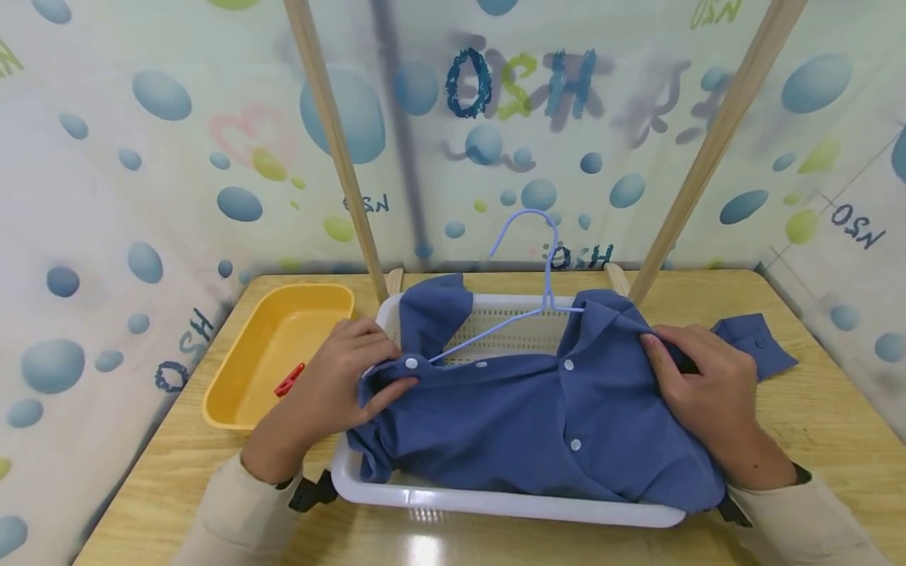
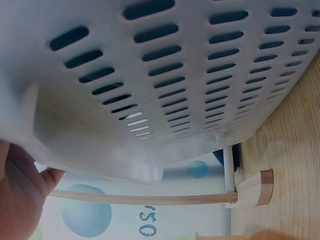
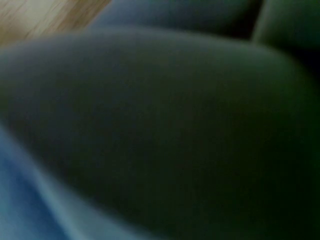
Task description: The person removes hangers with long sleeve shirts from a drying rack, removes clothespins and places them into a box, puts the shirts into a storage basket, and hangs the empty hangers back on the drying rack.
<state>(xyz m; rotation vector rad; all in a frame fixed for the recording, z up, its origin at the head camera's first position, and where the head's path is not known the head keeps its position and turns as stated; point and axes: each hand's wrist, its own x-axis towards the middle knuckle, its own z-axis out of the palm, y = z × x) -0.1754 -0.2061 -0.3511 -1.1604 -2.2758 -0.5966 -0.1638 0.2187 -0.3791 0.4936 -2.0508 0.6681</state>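
Note:
A blue button-up shirt [image 1: 488, 424] with white buttons lies spread over a white slotted basket [image 1: 510, 507]. Inside its open collar sits a light blue wire hanger [image 1: 493, 325], its hook standing up behind the shirt. My left hand [image 1: 354, 377] pinches the shirt's edge by a white button at the left, thumb in front. At the right shoulder, my right hand [image 1: 708, 385] grips the cloth between thumb and fingers. In the left wrist view, the basket's slotted side [image 2: 195, 75] fills most of the picture, with part of the left hand [image 2: 22, 195] at the edge. Dark, blurred cloth covers the right wrist view.
On the left of the wooden table [image 1: 835, 417] stands a yellow tray [image 1: 262, 346] with a red clothespin [image 1: 289, 380] in it. Two wooden poles [image 1: 340, 149] rise behind the basket, before a patterned curtain. A shirt cuff [image 1: 760, 346] lies on the table at the right.

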